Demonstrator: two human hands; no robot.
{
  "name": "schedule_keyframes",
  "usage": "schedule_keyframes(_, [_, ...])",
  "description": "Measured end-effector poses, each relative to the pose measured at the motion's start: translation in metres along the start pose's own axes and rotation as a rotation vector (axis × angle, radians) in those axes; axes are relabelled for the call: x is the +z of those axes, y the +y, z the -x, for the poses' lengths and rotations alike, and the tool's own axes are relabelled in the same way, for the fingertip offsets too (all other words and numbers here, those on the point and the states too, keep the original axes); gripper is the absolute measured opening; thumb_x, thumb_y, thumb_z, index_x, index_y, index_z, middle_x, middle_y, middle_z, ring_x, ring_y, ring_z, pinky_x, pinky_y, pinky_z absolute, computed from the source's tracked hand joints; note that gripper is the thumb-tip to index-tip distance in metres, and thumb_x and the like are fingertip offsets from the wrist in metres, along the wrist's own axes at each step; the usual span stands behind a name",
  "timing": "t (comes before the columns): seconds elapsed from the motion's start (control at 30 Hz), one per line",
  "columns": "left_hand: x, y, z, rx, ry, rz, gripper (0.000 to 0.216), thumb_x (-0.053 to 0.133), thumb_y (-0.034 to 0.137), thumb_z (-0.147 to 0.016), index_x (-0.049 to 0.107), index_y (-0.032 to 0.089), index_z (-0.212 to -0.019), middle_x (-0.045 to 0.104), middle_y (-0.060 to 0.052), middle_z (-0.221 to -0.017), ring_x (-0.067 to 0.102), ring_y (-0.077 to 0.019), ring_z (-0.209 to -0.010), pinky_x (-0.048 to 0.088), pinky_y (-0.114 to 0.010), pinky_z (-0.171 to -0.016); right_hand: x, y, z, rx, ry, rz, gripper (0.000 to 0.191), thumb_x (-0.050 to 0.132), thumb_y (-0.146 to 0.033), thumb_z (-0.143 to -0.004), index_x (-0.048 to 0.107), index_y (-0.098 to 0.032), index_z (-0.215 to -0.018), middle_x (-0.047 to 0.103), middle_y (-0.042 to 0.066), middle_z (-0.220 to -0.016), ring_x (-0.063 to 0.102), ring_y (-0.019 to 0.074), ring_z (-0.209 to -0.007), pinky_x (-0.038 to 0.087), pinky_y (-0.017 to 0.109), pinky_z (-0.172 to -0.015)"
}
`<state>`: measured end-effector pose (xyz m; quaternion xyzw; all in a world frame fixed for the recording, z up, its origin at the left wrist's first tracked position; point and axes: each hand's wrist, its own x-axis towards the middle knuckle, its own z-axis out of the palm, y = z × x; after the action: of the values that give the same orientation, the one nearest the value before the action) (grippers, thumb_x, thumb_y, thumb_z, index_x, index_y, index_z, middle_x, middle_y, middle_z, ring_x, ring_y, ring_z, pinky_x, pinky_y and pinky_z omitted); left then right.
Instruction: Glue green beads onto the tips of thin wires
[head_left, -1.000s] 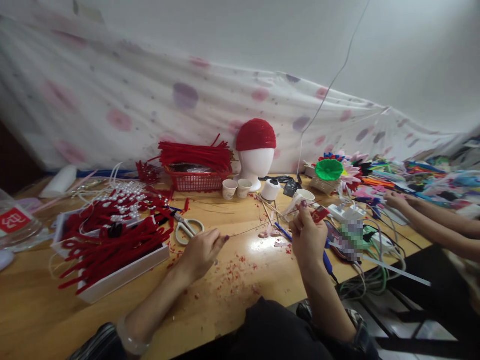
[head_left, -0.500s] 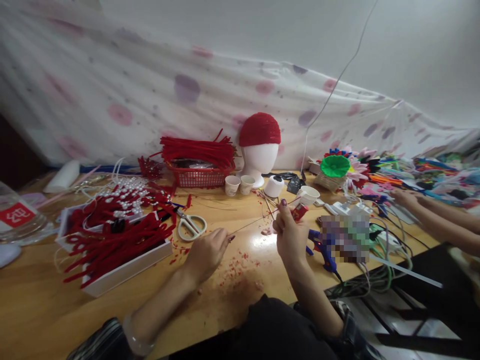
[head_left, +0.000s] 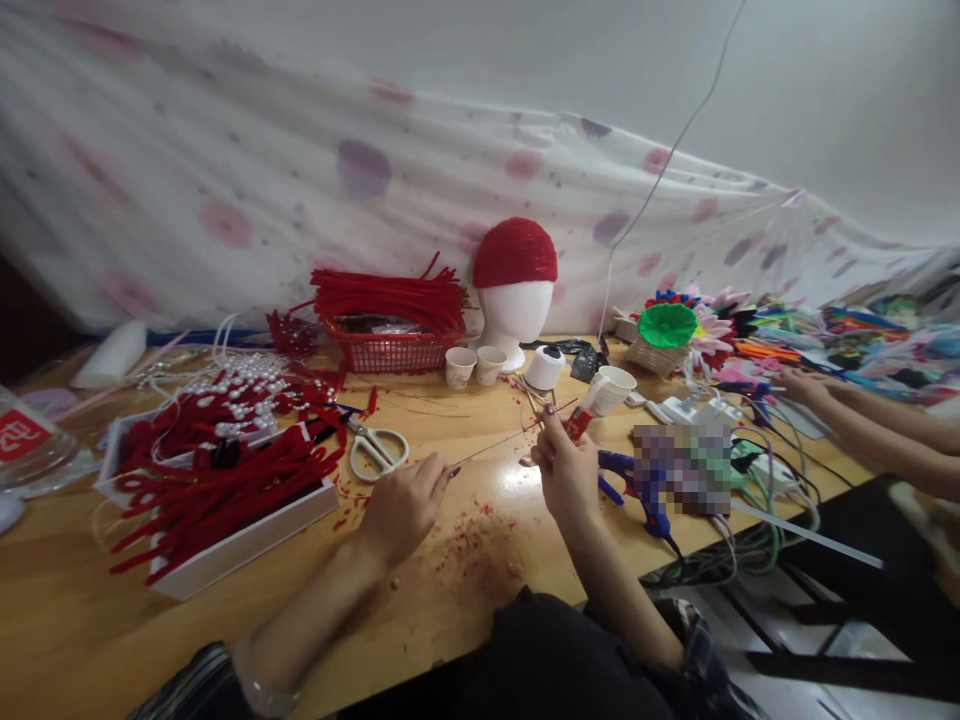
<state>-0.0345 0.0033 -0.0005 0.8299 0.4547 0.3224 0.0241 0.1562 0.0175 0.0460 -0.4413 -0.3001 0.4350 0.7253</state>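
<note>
My left hand [head_left: 405,500] is closed in a pinch on one end of a thin wire [head_left: 491,447] that runs up and right to my right hand [head_left: 566,470]. That hand is closed on the wire's other end and on a small red piece [head_left: 578,423]. Both hands hover over the wooden table [head_left: 75,620], above a scatter of red trimmings [head_left: 469,545]. White-handled scissors [head_left: 375,447] lie just left of my left hand.
A white tray of red pipe cleaners and pearls [head_left: 217,480] sits at left. A red basket [head_left: 394,350], a foam head with a red cap [head_left: 514,290], paper cups [head_left: 472,366] and a tape roll [head_left: 544,368] stand behind. A blue glue gun [head_left: 637,490] and cables lie right, near another person's arms [head_left: 862,430].
My right hand has moved left and closer to my left hand, bringing the red piece with it. The left hand has stayed almost still.
</note>
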Motion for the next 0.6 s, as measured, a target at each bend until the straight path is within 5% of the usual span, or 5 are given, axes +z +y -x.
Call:
schedule_keyframes(0.3, [-0.001,0.001,0.000,-0.007,0.057,0.063,0.025,0.035,0.029,-0.099,0.057,0.019,-0.092,0.070,-0.002,-0.080,0.067,-0.0152,-0.070,0.043,-0.025,-0.061,-0.001,0.005,-0.002,0.044,0.012,-0.035,0.034,0.079,-0.038,-0.061,0.052,-0.018,-0.068,0.022,-0.014,-0.046,0.014,0.0050,-0.043,0.017,0.021,-0.039])
schedule_keyframes(0.6, [0.001,0.002,0.000,0.040,0.066,-0.026,0.032,0.032,0.027,-0.099,0.057,0.019,-0.081,0.064,-0.003,-0.074,0.062,-0.0160,-0.069,0.044,-0.026,-0.062,-0.001,0.014,-0.003,0.006,-0.003,0.004,0.037,0.077,-0.038,-0.066,0.045,-0.020,-0.064,0.022,-0.013,-0.049,0.015,0.0052,-0.044,0.014,0.021,-0.040])
